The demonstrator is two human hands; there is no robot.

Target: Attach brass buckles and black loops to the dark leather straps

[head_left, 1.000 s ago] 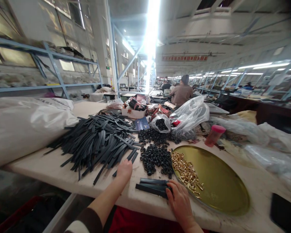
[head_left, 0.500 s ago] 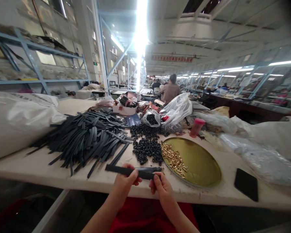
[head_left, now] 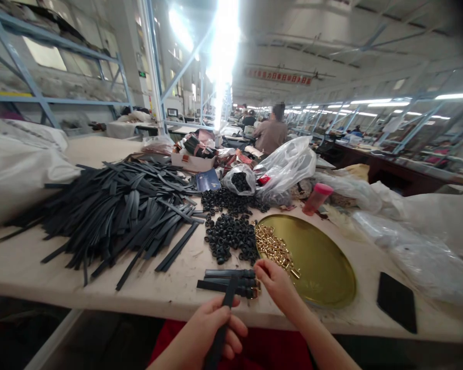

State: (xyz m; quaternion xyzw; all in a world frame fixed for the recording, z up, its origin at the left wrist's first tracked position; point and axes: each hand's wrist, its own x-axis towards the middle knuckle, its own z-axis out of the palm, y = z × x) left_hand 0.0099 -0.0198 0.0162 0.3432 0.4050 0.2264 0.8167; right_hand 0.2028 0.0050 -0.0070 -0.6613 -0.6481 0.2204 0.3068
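Observation:
My left hand is closed on a black strap, which points up and away from me. My right hand is at the near left rim of the gold round tray, with thumb and fingers pinched together. Whatever is in that pinch, if anything, is too small to make out. Gold clasps lie heaped in the tray's left part. Between my hands, several assembled black straps with gold clasps at their right ends lie side by side. A pile of small black loops sits just behind them.
A big heap of loose black straps covers the table's left. Behind stand a loop-filled plastic bag, a blue card and a pink-lidded jar. A black phone-like slab lies right. A person sits farther off.
My right hand has let go of the strap and moved right to the tray's edge. My left hand has turned the strap from level to upright and drawn it nearer. The view has shifted slightly.

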